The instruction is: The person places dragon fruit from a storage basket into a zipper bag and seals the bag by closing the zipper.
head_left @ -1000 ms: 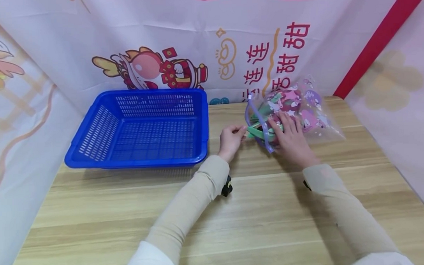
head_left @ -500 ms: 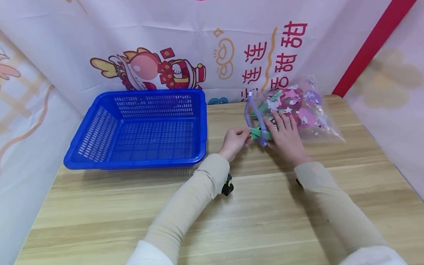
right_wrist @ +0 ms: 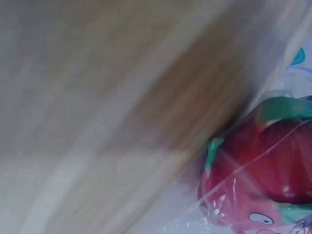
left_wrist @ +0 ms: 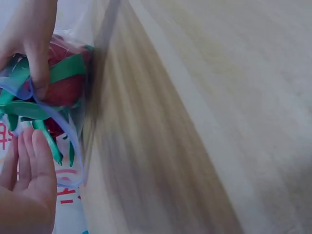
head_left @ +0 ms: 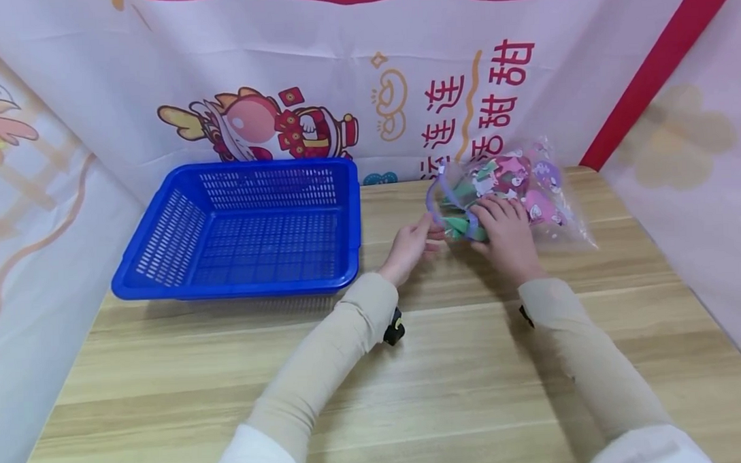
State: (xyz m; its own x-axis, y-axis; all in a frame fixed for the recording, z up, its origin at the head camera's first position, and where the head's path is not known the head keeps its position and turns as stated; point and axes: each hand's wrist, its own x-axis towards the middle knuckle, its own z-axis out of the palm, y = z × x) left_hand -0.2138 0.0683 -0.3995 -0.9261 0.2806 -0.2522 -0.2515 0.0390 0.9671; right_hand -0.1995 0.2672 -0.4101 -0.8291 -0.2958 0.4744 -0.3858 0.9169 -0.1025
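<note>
A clear plastic zip bag with cartoon prints lies at the back right of the table. Its purple zip edge gapes toward the left. Inside are red rounded things with green leaf-like strips; some green tips reach the bag's mouth. My right hand grips the bag near its mouth, thumb on the purple edge in the left wrist view. Beside the mouth is my left hand, its fingers straight and close under the green tips, holding nothing. The right wrist view leaves both hands out.
A blue plastic basket with slotted walls stands on the wooden table, left of my left hand. A printed cloth hangs right behind the basket and bag, with more cloth along both sides.
My left fingers have let go of the green strip they pinched and straightened. My right hand has shifted from lying on the bag to gripping it near the mouth.
</note>
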